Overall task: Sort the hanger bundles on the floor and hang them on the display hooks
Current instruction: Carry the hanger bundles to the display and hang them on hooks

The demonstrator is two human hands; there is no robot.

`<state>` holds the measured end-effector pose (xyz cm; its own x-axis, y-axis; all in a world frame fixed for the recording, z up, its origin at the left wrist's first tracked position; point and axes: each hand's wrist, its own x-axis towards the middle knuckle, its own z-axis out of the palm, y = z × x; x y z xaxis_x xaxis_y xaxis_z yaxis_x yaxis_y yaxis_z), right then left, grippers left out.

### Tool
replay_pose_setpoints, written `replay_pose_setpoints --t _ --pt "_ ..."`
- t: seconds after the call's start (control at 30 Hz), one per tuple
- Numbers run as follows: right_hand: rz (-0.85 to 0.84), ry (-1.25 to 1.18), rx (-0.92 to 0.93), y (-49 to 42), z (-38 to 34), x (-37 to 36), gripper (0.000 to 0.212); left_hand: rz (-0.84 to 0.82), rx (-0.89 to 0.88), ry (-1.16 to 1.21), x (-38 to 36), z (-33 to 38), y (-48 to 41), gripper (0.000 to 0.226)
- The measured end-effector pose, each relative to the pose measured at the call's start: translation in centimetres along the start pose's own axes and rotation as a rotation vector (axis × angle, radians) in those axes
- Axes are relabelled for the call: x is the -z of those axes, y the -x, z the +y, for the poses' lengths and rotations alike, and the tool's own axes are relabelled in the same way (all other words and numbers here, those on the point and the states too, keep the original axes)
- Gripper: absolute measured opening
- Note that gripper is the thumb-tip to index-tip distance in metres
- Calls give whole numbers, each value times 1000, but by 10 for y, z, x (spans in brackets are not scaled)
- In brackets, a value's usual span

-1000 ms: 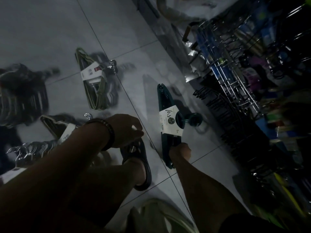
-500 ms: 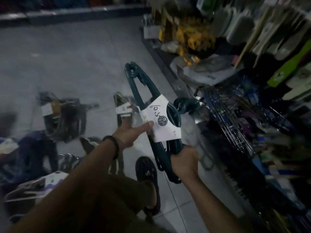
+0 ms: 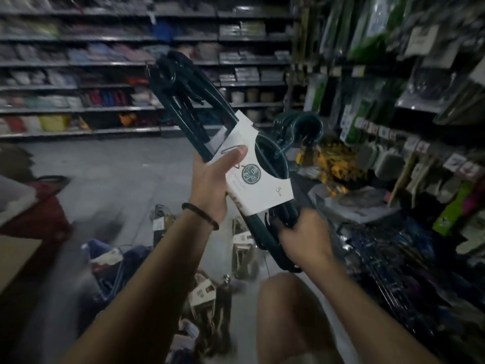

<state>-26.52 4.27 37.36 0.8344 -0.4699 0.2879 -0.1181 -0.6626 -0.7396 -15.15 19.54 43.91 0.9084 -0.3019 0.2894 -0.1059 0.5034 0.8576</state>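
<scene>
Lifted off the floor since the earlier frames, the teal hanger bundle [image 3: 183, 109] is now held up at chest height in the middle of the scene, tilted with its top toward the far left.

At the near left a red basket [image 3: 39, 214] sits on the grey floor [image 3: 118, 166]; what it holds cannot be told. Just right of it lies a blue hanger bundle [image 3: 115, 264], then several olive bundles [image 3: 242, 245] with pale card labels, their print too blurred to read.

The left hand [image 3: 210, 179], with a dark bracelet [image 3: 200, 215] at the wrist, pinches the bundle's white card sleeve [image 3: 262, 190], thumb on the front and fingers behind. A pen stroke shows partly under the thumb. The sleeve carries a round green seal [image 3: 250, 173] with characters I cannot read, and a printed "5" [image 3: 279, 191] near its lower right corner.

The right hand [image 3: 305, 237] grasps the bundle's lower end, fingers curled round the bars. The teal hooks [image 3: 299, 127] jut out to the right.

Far behind, shelves [image 3: 105, 109] hold blurred stacked goods. On the right, a display rack [image 3: 393, 143] carries hanging packets with small price tags, unreadable.
</scene>
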Motion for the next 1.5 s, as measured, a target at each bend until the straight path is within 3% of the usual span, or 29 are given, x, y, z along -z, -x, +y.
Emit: replay_pose_setpoints --t 0.13,0.23,0.3,0.4,0.5,0.67,0.83,0.97,1.03,1.1,1.23,1.33,1.43,1.5 --pt "-223 -140 110 1 -7 7 14 84 -57 -69 2 26 17 59" --pt "-349 -212 135 3 9 14 50 174 -60 -120 7 13 31 59" --pt "-261 -256 154 0 19 22 59 228 -43 -175 7 -5 39 55" --pt "-21 -182 265 -13 23 39 54 233 2 -284 3 -34 47 51" --pt "71 -113 396 -30 11 52 52 257 36 -329 -8 -54 47 75" --pt "-32 69 559 -61 -30 60 85 225 -67 -374 -17 -65 29 77" --pt "-156 81 587 -72 -67 43 100 240 -96 -394 -26 -65 25 68" --pt "-185 83 522 -63 -84 29 129 206 -114 -313 -33 -51 37 80" --pt "-119 93 477 -61 -91 29 124 141 -113 -349 -38 -43 34 56" --pt "-38 57 440 -67 -97 35 101 21 -108 -414 -40 -37 22 31" --pt "47 -54 360 -102 -97 61 80 -206 -83 -383 -42 -28 -14 77" --pt "127 -95 309 -138 -84 81 75 -322 2 -245 -51 -33 -58 75" --pt "135 -119 262 -179 -60 91 75 -247 87 -125 -77 -52 -107 52" --pt "128 -134 237 -213 -37 93 72 -160 162 -145 -95 -74 -139 68"
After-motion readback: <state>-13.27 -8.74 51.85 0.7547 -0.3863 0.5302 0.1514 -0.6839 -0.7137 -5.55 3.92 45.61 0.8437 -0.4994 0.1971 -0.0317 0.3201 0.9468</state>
